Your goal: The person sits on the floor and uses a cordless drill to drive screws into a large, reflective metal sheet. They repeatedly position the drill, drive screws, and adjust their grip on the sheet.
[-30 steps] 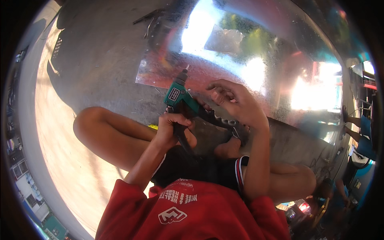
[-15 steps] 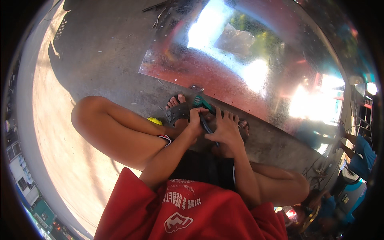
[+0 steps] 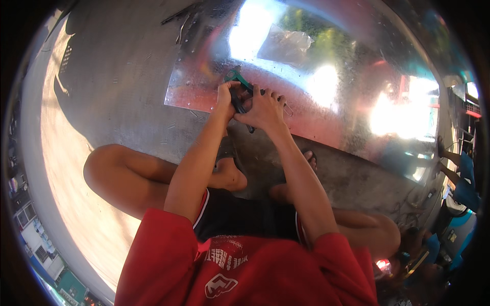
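A hand riveter [image 3: 233, 75] with a green head and dark handles is held out in front of me, over the near left edge of a shiny sheet metal panel [image 3: 204, 94]. My left hand [image 3: 225, 100] is closed round it near the green head. My right hand [image 3: 266, 109] curls over the other handle, its thumb stretched toward the left hand. One dark handle end [image 3: 250, 127] sticks out below the hands. Whether the riveter's tip touches the panel is hidden.
A clear plastic bag [image 3: 286, 46] lies on the panel. Dark tools [image 3: 181, 15] rest on the concrete floor [image 3: 122, 76] beyond its left corner, and small pins are scattered about. My bent knees flank the hands. Other people [image 3: 462, 178] are at the far right.
Both hands have moved forward and slightly left with the riveter, from above my feet to above the panel's edge. The grip looks much the same.
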The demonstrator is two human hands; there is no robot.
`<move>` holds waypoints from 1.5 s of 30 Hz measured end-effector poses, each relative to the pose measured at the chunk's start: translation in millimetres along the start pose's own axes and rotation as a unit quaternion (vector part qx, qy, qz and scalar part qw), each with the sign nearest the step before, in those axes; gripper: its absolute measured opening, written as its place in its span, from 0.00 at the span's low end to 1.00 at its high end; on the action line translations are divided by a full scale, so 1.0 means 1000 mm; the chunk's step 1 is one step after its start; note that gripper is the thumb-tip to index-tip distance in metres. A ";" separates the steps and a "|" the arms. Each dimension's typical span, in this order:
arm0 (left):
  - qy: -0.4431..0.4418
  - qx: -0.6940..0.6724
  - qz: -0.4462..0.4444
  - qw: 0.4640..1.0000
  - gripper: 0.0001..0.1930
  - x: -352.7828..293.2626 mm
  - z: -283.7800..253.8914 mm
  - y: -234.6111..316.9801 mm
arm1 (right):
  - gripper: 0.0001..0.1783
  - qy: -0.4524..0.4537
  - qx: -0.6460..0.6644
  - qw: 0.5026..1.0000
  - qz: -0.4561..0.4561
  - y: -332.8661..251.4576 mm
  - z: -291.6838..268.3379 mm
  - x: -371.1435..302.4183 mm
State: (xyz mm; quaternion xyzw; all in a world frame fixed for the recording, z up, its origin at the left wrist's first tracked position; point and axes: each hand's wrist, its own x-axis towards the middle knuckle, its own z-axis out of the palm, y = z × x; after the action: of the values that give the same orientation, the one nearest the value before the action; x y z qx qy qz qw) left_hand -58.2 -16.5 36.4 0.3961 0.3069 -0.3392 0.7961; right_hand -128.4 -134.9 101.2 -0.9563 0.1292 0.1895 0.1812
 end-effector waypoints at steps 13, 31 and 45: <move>0.105 0.295 -0.081 0.946 0.16 0.022 0.047 0.058 | 0.55 -0.047 0.329 0.943 0.004 0.008 0.006 0.036; -0.021 -0.208 -0.171 0.963 0.35 -0.049 0.017 -0.085 | 0.24 -0.184 0.327 0.924 0.079 0.016 -0.057 0.090; 0.077 -0.079 0.031 0.993 0.26 0.014 0.053 -0.084 | 0.26 -0.100 0.162 0.962 0.196 -0.025 -0.059 0.103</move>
State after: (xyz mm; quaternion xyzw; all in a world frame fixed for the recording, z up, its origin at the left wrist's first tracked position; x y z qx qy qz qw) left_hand -103.8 -103.1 16.5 0.3658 0.3808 -0.2578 0.8091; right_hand -9.9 -153.7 117.6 -0.8462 0.3246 0.2924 0.3051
